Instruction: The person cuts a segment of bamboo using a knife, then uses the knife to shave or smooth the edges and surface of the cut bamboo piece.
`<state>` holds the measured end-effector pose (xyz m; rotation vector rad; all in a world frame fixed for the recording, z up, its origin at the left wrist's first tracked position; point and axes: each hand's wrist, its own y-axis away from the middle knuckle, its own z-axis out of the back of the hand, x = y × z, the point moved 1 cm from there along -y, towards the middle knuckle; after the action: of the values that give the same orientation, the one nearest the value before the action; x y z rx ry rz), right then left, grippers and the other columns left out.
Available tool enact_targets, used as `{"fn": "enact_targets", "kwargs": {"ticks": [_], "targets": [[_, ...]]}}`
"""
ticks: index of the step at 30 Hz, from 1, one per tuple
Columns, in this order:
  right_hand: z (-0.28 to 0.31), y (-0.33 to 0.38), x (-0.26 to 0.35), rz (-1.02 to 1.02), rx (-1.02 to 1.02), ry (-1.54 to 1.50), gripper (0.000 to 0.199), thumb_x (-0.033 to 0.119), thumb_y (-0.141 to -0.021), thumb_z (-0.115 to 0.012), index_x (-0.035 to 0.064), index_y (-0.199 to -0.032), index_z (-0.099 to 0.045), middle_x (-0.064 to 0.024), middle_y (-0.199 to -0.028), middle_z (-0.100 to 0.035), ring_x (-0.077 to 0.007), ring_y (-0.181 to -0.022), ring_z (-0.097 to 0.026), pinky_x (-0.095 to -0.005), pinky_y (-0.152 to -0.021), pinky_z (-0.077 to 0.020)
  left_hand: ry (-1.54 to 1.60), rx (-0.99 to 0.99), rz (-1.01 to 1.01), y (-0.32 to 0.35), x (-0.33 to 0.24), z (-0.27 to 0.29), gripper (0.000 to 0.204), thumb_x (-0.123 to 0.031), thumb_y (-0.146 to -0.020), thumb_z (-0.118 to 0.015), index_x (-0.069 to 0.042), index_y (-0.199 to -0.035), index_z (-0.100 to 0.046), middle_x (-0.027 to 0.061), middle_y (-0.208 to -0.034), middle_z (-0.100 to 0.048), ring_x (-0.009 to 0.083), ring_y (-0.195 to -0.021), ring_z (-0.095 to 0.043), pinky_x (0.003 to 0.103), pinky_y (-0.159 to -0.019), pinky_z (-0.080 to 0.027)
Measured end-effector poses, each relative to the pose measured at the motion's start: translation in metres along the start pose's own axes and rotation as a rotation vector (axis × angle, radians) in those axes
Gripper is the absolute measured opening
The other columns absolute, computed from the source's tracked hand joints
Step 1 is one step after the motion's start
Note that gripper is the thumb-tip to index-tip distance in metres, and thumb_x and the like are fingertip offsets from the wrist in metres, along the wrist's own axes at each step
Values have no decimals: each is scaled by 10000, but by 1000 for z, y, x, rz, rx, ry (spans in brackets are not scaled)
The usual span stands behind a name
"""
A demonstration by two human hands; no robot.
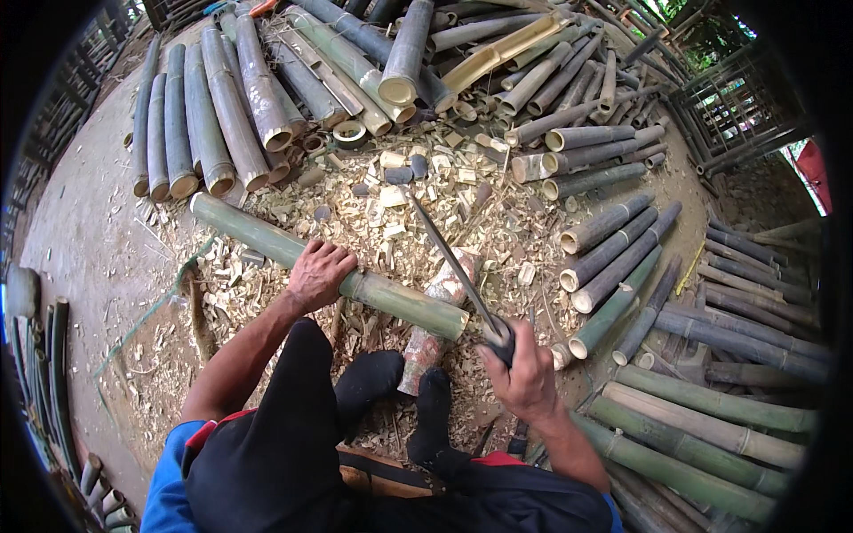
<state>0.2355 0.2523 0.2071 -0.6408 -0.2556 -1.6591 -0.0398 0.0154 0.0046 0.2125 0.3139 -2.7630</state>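
The pole [400,302] is laid slantwise at the centre, across a log [457,276], and is gripped from above near its middle by the left hand [320,272]. A knife [458,266] is gripped by its handle in the right hand [524,371], the blade held just beside the pole's right end. Should the round pole be rolled, the blade could be deflected towards the feet [433,416]. The grey floor [98,231] is strewn with chips [382,222]; bamboo [613,253] is stacked far and right, below a lattice [737,111].

Pole [395,298]: laid across the log [420,357] — chips [391,231] strewn beyond.
Knife [454,264]: held beside the pole's right end.
Stacks [673,466]: ranged behind and right.
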Motion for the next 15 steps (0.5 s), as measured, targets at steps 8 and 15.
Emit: {"fn": "enact_targets", "kwargs": {"ticks": [8,15], "targets": [[-21,16,-36,-471,446,169,377,262,-1041,-667,-24,-1199,-478,-295,-858,-723,-506,-817,-743,-573,-681,-591,17,29,8,-2,0,1,545,-195,-668,-846,-126,-1166,-636,57,-1099,-658,279,-1115,-626,464,-1018,-450],[-33,40,-59,-136,103,-60,471,287,-1025,-694,-35,-1284,-466,-292,-825,-716,-517,-768,-727,-568,-671,-595,-82,-231,27,1,-16,-2,351,-174,-849,-682,-114,-1190,-624,73,-1121,-636,266,-1118,-621,475,-1069,-442]]}}
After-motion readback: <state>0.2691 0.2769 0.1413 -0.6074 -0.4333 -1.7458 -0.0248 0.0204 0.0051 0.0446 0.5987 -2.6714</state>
